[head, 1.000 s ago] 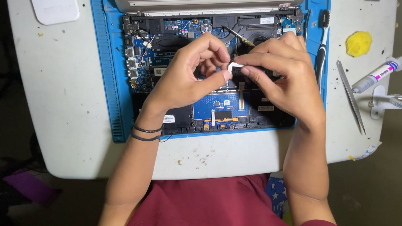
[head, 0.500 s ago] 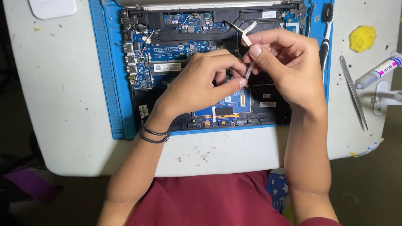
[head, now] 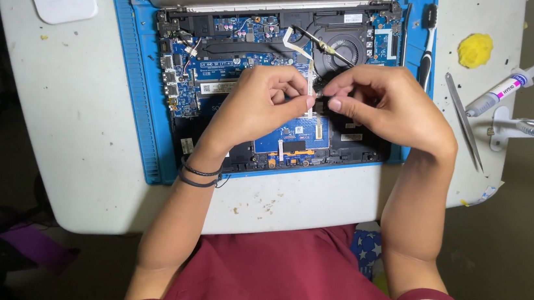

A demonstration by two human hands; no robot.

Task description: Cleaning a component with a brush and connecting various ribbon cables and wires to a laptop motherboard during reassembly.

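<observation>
blue mat (head: 131, 78) edges the opened laptop (head: 237, 49); left hand (head: 259, 107) and right hand (head: 388, 106) each pinch a grip on tweezers (head: 320, 42)

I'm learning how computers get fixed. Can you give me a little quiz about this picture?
1. True or false: the opened laptop lies on a blue mat.
2. What lies on the table right of the laptop? A) a syringe-like tube and tweezers B) a hammer C) a cup
3. Which hand wears dark bands at the wrist?

Key
1. True.
2. A.
3. The left hand; the right hand has a bare wrist. Both hands pinch a small part, too small to identify, between their fingers above the circuit board.
</observation>
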